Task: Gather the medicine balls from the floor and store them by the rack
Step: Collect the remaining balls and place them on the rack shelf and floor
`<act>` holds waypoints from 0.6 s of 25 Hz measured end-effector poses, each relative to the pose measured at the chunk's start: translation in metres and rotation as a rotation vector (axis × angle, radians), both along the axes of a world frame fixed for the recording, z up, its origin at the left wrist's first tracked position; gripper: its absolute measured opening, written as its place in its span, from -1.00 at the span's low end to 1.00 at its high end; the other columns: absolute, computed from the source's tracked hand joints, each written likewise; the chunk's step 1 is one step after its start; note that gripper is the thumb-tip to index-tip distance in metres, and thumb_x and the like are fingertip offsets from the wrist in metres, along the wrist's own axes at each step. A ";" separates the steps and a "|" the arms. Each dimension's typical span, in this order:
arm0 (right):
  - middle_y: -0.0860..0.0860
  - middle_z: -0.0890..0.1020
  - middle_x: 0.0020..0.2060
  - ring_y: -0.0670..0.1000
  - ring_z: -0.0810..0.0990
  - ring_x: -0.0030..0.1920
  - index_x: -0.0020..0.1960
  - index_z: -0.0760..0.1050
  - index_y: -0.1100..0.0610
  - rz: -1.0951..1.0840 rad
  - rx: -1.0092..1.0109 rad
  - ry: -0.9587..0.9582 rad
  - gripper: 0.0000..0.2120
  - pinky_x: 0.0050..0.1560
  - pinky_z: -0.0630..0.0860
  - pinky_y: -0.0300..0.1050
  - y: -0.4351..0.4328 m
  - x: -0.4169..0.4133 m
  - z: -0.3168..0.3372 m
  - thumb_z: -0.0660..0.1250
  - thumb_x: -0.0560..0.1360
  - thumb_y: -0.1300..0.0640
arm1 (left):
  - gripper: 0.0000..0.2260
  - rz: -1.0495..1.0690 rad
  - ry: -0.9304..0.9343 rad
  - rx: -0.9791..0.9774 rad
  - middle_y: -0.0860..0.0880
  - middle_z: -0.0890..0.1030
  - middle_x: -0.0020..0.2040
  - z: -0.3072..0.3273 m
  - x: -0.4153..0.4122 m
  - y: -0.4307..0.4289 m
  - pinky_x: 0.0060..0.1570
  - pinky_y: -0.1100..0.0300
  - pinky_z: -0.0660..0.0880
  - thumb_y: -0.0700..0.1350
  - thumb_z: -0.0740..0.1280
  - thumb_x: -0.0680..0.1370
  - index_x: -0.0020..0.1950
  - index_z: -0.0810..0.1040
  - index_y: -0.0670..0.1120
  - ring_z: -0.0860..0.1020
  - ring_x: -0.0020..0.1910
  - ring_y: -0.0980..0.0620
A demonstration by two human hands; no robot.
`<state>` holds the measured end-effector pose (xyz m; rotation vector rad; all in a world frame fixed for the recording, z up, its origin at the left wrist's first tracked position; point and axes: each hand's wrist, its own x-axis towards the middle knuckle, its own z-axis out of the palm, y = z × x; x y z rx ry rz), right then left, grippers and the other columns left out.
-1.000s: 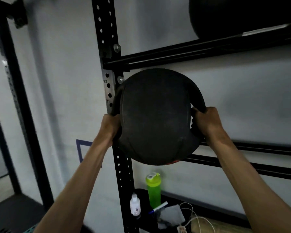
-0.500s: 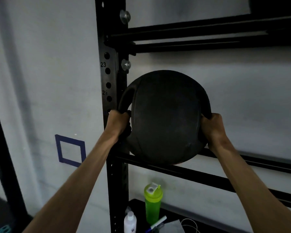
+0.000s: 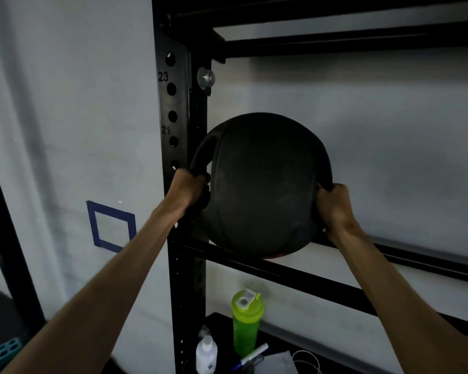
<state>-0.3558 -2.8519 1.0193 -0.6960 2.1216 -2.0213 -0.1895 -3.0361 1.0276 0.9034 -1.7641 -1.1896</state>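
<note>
A black medicine ball [image 3: 262,184] with two side handles sits against the black rack [image 3: 184,265], its underside on the rack's lower pair of rails [image 3: 322,282] just right of the upright post. My left hand [image 3: 188,187] grips the ball's left handle. My right hand [image 3: 334,203] grips the right handle. A small reddish patch shows under the ball. Both forearms reach up from the bottom of the view.
Upper rails [image 3: 335,41] cross above the ball. Below stand a green shaker bottle [image 3: 246,322], a small white bottle [image 3: 206,354], a marker [image 3: 251,356] and a white cable [image 3: 305,361] on a low black shelf. A blue tape square [image 3: 111,225] marks the wall at left.
The ball has come down and toward the rack, from mid-air in front of the post to resting on the lower rails. Both hands kept their grip on the handles.
</note>
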 end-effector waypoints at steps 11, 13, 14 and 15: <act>0.08 0.43 -0.37 0.00 0.38 -0.40 -0.24 0.42 0.21 0.020 0.055 -0.059 -0.71 -0.59 0.34 -0.34 -0.006 -0.015 -0.012 0.16 0.65 0.27 | -0.70 0.014 -0.112 -0.039 -0.04 0.51 -0.23 0.000 -0.018 -0.015 -0.38 0.25 0.36 -0.18 0.28 0.63 0.32 0.48 -0.28 0.49 -0.32 0.09; 0.09 0.45 -0.34 0.00 0.40 -0.38 -0.18 0.45 0.26 0.015 0.062 -0.057 -0.76 -0.50 0.40 -0.27 -0.006 -0.014 -0.013 0.16 0.65 0.27 | -0.69 0.003 -0.119 -0.027 -0.02 0.51 -0.22 -0.001 -0.017 -0.015 -0.39 0.27 0.38 -0.17 0.28 0.63 0.34 0.47 -0.28 0.48 -0.30 0.10; 0.09 0.47 -0.33 0.00 0.42 -0.37 -0.11 0.47 0.28 0.013 0.069 -0.056 -0.80 -0.44 0.41 -0.22 -0.007 -0.015 -0.012 0.16 0.65 0.27 | -0.71 -0.006 -0.117 -0.017 -0.02 0.50 -0.22 -0.001 -0.016 -0.013 -0.43 0.30 0.39 -0.18 0.27 0.63 0.32 0.48 -0.27 0.47 -0.30 0.11; 0.09 0.48 -0.31 0.00 0.44 -0.36 -0.05 0.48 0.28 0.012 0.076 -0.057 -0.83 -0.38 0.42 -0.18 -0.007 -0.015 -0.012 0.16 0.65 0.27 | -0.74 -0.019 -0.108 -0.004 -0.01 0.51 -0.23 0.000 -0.015 -0.011 -0.46 0.33 0.39 -0.18 0.27 0.64 0.30 0.50 -0.26 0.47 -0.31 0.12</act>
